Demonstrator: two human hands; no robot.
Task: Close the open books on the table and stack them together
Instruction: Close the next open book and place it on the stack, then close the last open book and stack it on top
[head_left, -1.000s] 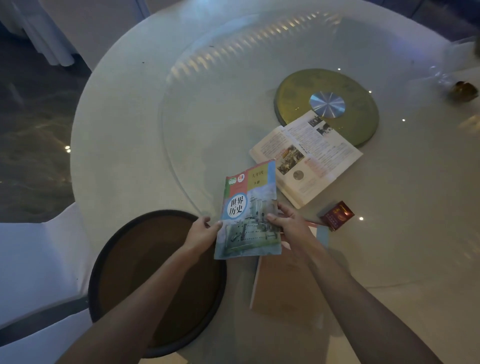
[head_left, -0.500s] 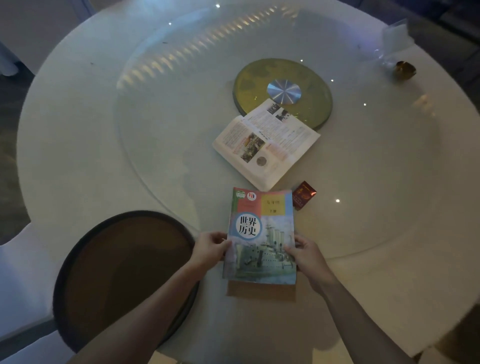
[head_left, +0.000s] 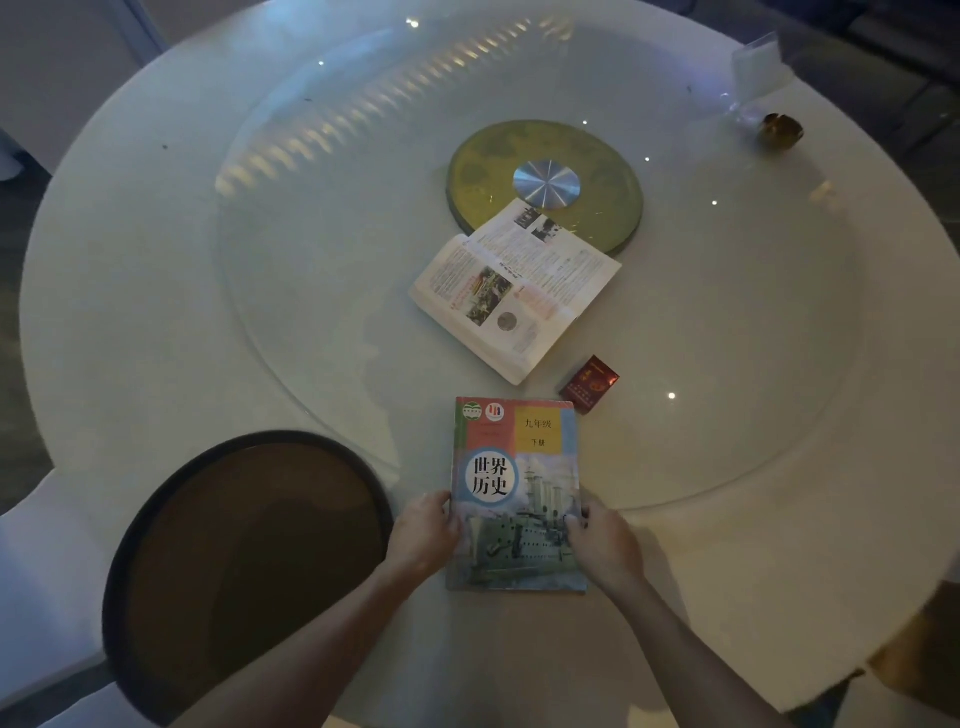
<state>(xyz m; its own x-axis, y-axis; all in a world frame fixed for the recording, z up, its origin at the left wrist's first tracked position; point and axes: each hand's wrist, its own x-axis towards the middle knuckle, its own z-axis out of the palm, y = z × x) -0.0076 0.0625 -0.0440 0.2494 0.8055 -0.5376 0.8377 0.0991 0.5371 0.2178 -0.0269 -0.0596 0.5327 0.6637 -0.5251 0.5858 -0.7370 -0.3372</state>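
Round table, hands gripping closed book

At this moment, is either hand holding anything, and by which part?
Both hands hold the closed history textbook: the left hand at its left long edge, the right hand at its right long edge, near the bottom.

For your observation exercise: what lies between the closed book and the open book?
Bare glass tabletop separates the closed book from the open book, seen from the head camera.
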